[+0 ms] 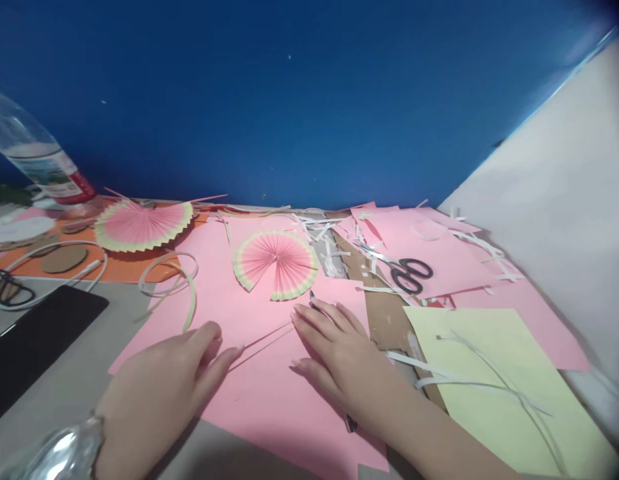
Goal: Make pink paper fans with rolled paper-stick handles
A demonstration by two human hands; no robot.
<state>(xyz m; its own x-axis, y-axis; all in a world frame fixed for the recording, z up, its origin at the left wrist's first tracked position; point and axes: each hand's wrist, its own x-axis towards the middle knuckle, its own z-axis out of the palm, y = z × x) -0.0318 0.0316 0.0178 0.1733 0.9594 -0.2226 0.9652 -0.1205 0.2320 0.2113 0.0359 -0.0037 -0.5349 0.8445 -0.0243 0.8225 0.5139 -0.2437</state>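
My left hand [172, 370], a metal watch at its wrist, is closed on one end of a narrow pink paper strip [264, 343]. The strip runs across a large pink sheet [269, 400] toward my right hand [336, 343]. That hand lies flat on the paper with fingers stretched, its fingertips by the strip's other end. Beneath the right hand lies a dark pen [351, 423], mostly covered, its tip showing past the fingers. Just beyond the hands is a pleated pink paper fan [276, 257] with a pale yellow-green rim and a gap at its front.
A second pleated fan [144, 225] sits back left, near a plastic bottle [44, 157]. A black phone [49, 347] lies left beside a white cable [96, 267]. Scissors [409, 270] rest among pink papers and white strips, right. A pale yellow sheet [484, 347] lies front right.
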